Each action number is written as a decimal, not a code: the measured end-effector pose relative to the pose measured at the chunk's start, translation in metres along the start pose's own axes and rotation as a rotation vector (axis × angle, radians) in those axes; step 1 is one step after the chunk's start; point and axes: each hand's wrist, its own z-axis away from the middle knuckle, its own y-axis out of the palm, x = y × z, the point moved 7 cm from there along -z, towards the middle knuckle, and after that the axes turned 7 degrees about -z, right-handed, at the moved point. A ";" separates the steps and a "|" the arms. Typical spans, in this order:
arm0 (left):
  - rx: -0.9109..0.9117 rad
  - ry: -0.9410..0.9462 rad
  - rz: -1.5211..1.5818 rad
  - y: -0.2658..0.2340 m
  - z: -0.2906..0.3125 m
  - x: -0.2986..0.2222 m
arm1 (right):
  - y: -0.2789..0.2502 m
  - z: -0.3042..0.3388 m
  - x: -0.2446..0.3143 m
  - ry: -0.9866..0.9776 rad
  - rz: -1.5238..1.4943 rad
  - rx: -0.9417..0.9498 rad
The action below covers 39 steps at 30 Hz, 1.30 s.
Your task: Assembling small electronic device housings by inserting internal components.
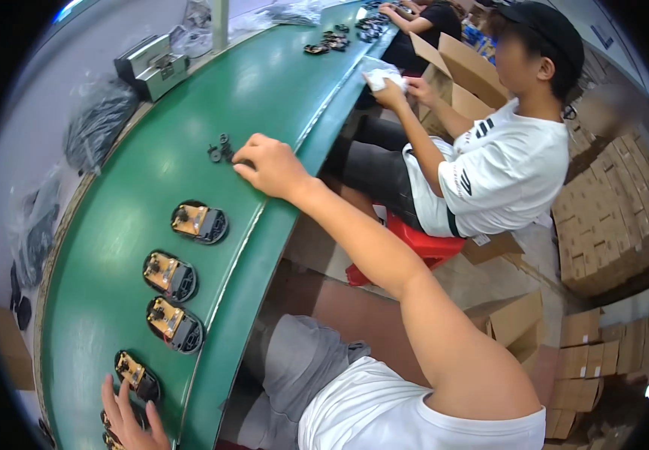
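Several open computer mouse bases (175,324) with tan circuit boards lie in a row along the green conveyor belt. My left hand (131,424) is at the lower left, fingers apart, over the nearest bases and partly hiding them. Farther up the belt, my right hand (273,166) reaches across with fingers curled and thumb close to them. Beside its fingertips sits a small cluster of black wheel-like parts (216,154). Something dark shows between its thumb and fingers, too hidden to name.
To my right a co-worker (504,157) sits on a red stool (414,238), holding a white item. A metal box (152,67) and plastic bags (99,120) line the belt's far edge. More dark parts (328,43) lie up the belt. Cardboard boxes (617,217) stand stacked at right.
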 end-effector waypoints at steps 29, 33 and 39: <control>0.001 0.170 0.118 0.008 0.001 -0.013 | -0.015 0.015 0.006 0.022 -0.072 -0.168; -0.021 0.170 0.098 0.015 0.000 -0.012 | -0.021 0.015 0.004 0.069 -0.077 -0.167; -0.087 0.134 0.240 0.006 -0.002 0.002 | -0.032 0.013 0.001 0.232 -0.412 -0.229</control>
